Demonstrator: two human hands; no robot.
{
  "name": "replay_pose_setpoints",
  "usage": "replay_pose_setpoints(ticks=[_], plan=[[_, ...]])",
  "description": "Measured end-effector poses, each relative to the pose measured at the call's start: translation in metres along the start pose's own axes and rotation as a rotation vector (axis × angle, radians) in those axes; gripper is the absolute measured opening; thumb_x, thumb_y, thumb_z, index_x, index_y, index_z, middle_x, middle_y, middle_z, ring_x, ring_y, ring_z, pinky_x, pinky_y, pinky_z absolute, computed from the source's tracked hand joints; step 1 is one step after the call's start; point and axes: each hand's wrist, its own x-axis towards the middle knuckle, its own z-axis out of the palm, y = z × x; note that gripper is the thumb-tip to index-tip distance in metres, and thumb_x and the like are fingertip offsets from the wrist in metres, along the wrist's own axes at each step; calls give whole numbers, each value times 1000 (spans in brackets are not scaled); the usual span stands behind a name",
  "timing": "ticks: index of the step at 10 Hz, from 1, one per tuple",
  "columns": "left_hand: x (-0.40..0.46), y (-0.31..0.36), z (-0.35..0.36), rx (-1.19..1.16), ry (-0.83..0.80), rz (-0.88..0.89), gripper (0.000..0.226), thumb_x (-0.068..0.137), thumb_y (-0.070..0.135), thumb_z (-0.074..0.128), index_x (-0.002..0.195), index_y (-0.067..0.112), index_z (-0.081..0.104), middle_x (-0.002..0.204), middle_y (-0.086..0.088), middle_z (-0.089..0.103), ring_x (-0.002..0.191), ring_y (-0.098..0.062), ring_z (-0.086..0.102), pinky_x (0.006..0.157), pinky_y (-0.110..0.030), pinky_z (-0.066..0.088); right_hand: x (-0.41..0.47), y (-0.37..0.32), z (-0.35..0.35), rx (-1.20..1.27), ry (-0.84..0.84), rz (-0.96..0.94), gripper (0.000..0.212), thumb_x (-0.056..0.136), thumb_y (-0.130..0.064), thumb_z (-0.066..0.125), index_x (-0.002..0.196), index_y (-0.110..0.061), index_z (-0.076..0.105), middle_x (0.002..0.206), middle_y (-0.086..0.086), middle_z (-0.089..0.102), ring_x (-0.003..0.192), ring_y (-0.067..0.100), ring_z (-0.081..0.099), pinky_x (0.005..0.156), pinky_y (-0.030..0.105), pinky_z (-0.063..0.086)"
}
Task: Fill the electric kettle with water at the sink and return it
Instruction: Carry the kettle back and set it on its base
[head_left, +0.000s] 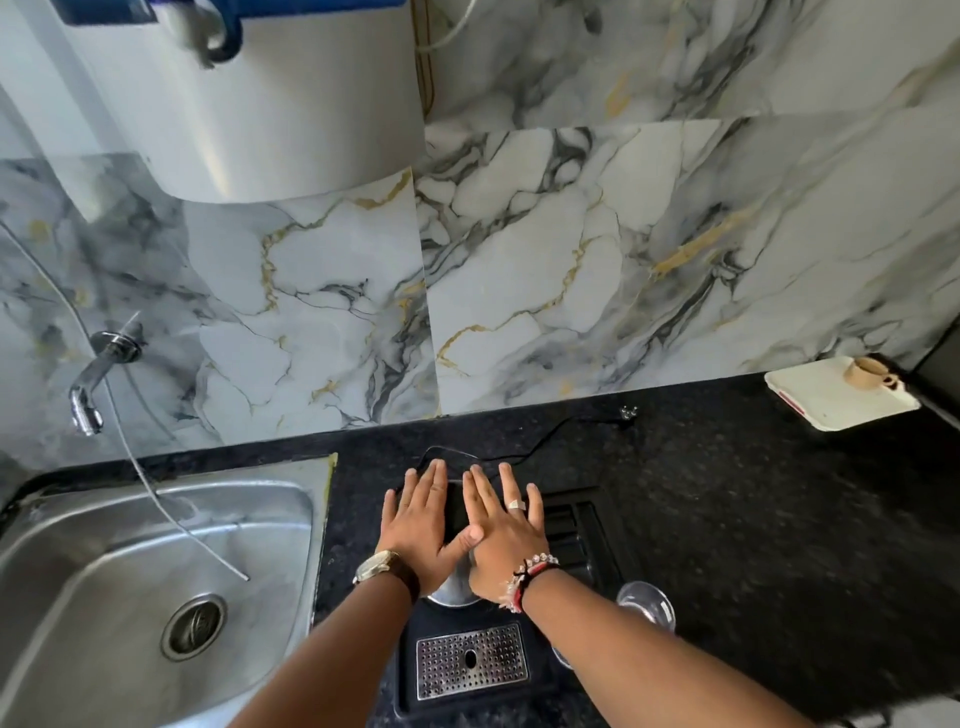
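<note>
The electric kettle (453, 592) stands on the black counter right of the sink, mostly hidden under my hands; only a strip of its steel rim and a dark lid part show. My left hand (421, 525) and my right hand (501, 530) hover flat over it, palms down, fingers spread, thumbs overlapping, holding nothing. The steel sink (93, 561) lies at the lower left, with a chrome tap (91, 382) on the wall above it. A black power cord (545, 434) runs behind the kettle to a plug near the wall.
A black appliance with a perforated steel drip tray (470, 660) sits below the kettle. A clear glass (647, 613) stands by my right forearm. A white tray with a small cup (831, 397) rests at the back right. A white water unit (260, 104) hangs on the marble wall.
</note>
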Motion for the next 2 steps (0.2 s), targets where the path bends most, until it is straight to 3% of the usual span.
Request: replay_pose_setpoints(ticks=[1,2], plan=[[0,6,-12,22,-78,-50,117,72,99,6,162,26,-4,171,6,0,155,-22,-11,123,-54,-5,0,-4,-2,1,-20,23,106,80,-35,46,166,-25,-15,178,-6,-17,159,29,-30,126,58,-17],[3,15,-36,97,-187,-63,121,66,100,-4,162,26,-2,172,5,0,156,-23,-9,124,-54,-1,3,0,-17,30,-60,34,98,87,-31,50,168,-24,-5,180,-4,-1,164,31,-13,130,56,-3]])
